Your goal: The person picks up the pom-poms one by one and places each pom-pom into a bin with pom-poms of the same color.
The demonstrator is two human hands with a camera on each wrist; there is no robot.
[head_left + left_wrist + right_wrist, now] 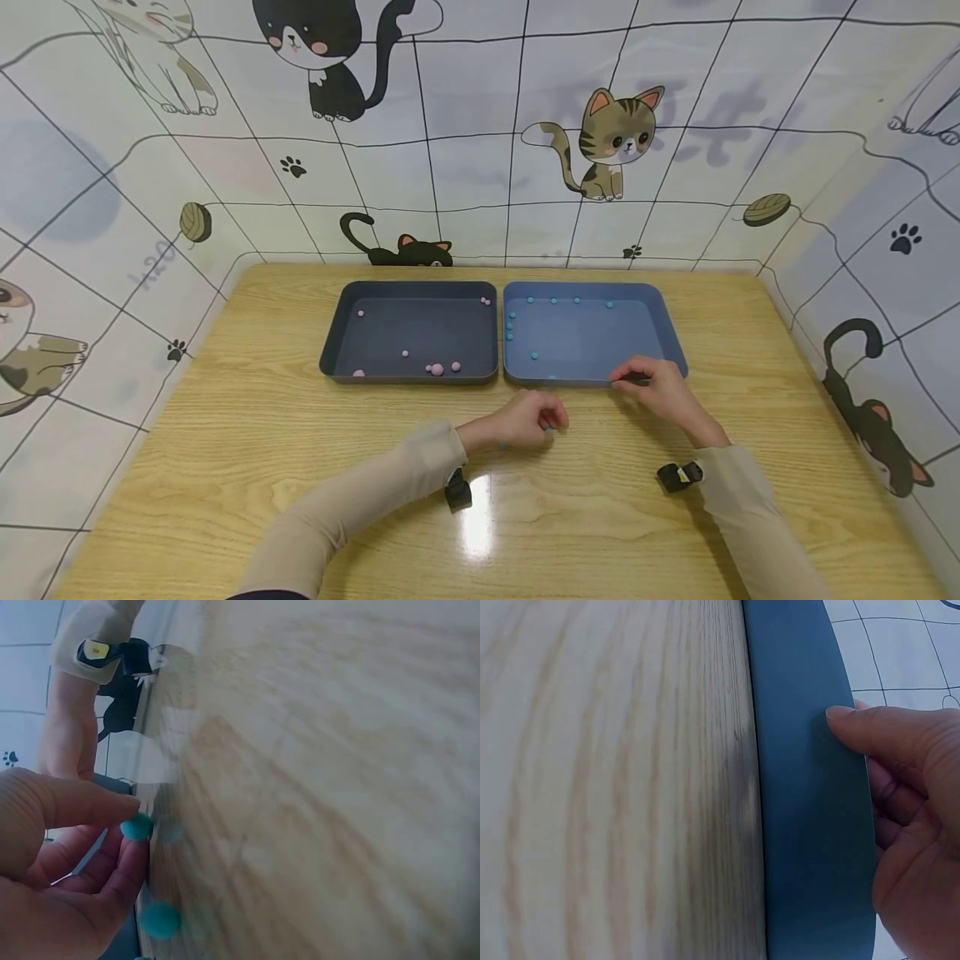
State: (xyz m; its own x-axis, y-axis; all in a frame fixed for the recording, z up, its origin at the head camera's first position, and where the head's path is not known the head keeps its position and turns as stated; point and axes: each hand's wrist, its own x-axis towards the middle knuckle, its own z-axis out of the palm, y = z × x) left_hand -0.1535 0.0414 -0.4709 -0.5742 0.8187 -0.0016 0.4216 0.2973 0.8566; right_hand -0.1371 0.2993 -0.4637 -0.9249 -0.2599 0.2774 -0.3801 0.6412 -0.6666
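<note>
My left hand (525, 419) is low over the table in front of the trays. Its thumb and fingers pinch a small teal ball (137, 826), right at the wood surface. Close by on the table lies another teal ball (160, 921), partly hidden behind the hand in the head view. At the front edge of the blue tray (592, 337), my right hand (663, 392) grips the rim. The thumb presses the outer wall (120, 945) in the right wrist view, while the other fingers reach behind the rim. Several teal balls (534, 356) sit inside this tray, mostly along its left and back sides.
Left of the blue tray stands a dark grey tray (427, 321) with several pink balls (437, 369) of differing sizes. Both trays rest on a wooden table (360, 517), near its back edge. A cat-patterned wall covering (465, 183) encloses the back and sides.
</note>
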